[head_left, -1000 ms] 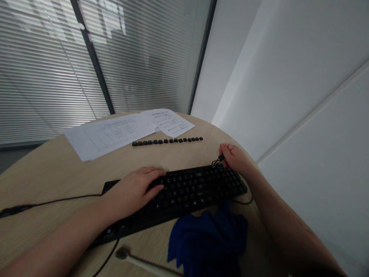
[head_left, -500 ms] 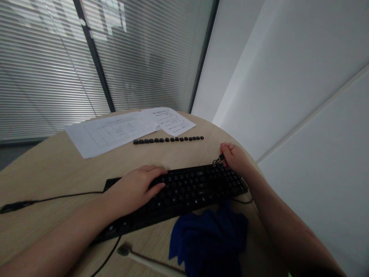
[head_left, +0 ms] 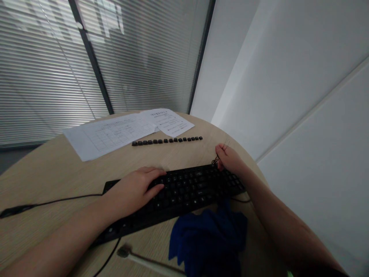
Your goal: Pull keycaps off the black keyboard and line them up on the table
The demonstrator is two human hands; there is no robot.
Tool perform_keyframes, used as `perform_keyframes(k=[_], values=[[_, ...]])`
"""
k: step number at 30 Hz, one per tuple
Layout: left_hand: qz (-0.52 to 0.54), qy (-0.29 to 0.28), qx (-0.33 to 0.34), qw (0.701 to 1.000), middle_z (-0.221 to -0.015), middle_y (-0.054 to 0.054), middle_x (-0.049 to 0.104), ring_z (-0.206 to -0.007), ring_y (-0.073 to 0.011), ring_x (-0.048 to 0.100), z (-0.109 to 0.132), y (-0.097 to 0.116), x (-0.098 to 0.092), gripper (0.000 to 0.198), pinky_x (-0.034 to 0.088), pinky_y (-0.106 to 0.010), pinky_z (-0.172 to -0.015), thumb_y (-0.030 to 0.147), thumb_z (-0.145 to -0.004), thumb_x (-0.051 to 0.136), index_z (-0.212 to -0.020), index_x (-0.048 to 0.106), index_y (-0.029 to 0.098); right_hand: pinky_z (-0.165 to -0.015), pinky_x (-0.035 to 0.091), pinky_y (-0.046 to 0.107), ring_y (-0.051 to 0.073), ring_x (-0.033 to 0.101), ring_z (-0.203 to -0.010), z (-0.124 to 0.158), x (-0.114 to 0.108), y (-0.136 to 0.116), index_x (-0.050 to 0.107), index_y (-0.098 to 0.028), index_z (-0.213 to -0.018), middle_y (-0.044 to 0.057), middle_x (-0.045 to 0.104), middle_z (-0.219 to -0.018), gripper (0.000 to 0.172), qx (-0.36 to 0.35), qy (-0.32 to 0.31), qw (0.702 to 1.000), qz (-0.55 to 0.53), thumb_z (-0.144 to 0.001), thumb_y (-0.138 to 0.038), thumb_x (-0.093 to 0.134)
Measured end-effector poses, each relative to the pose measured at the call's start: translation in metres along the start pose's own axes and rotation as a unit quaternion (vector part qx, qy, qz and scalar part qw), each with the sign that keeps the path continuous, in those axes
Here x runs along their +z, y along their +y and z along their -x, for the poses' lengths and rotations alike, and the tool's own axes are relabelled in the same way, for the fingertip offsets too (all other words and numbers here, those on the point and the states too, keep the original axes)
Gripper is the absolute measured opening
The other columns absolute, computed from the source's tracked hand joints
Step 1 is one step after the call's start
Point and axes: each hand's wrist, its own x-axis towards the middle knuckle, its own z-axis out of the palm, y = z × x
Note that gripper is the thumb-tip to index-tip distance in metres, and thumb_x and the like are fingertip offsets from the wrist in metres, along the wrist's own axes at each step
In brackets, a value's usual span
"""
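A black keyboard (head_left: 187,188) lies across the round wooden table (head_left: 57,169). My left hand (head_left: 135,190) rests flat on the keyboard's left part, fingers stretched over the keys. My right hand (head_left: 230,159) is at the keyboard's far right corner, fingers pinched on a small black wire keycap puller (head_left: 216,161) that touches the top row of keys. A straight row of several loose black keycaps (head_left: 167,141) lies on the table beyond the keyboard.
Two printed paper sheets (head_left: 115,132) lie at the table's far side. A blue cloth (head_left: 207,242) is bunched at the near edge, beside a brush (head_left: 144,259). The keyboard's cable (head_left: 52,201) runs off to the left. A white wall stands close on the right.
My right hand has shifted slightly left along the keyboard's top edge with the puller. My left hand has stayed in place.
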Motion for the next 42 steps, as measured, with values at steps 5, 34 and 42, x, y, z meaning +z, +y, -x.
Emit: perform_keyframes(k=[5,34,42], values=[[-0.001,0.002,-0.001,1.0,-0.125,-0.009,0.072,-0.112,-0.0263,0.068,0.0,-0.002,0.001,0.036,0.052,-0.045,-0.103,0.038,-0.097,0.052,-0.125,0.067,0.021,-0.043,0.043,0.02,0.013,0.056,-0.036,-0.001,0.002,-0.001,0.045,-0.025,-0.079,-0.007,0.055,-0.041,0.027,0.019,0.011,1.0,0.003,-0.104,-0.034,0.038],[-0.004,-0.018,-0.015,1.0,-0.126,-0.009,0.071,-0.117,-0.0272,0.065,0.0,0.0,-0.003,0.037,0.049,-0.045,-0.105,0.039,-0.097,0.052,-0.126,0.065,0.021,-0.049,0.043,0.023,0.013,0.057,-0.042,-0.003,-0.001,0.004,0.044,-0.024,-0.072,-0.004,0.056,-0.044,0.034,0.001,-0.063,0.998,0.001,-0.104,-0.033,0.036],[0.0,-0.008,-0.012,1.0,-0.124,-0.009,0.071,-0.115,-0.0269,0.065,0.001,0.001,-0.005,0.035,0.049,-0.045,-0.104,0.038,-0.097,0.051,-0.124,0.065,0.021,-0.056,0.043,0.025,0.014,0.06,-0.052,0.006,-0.011,-0.004,0.053,-0.022,-0.074,-0.004,0.062,-0.053,0.02,-0.097,-0.128,0.981,0.11,-0.094,-0.027,0.053]])
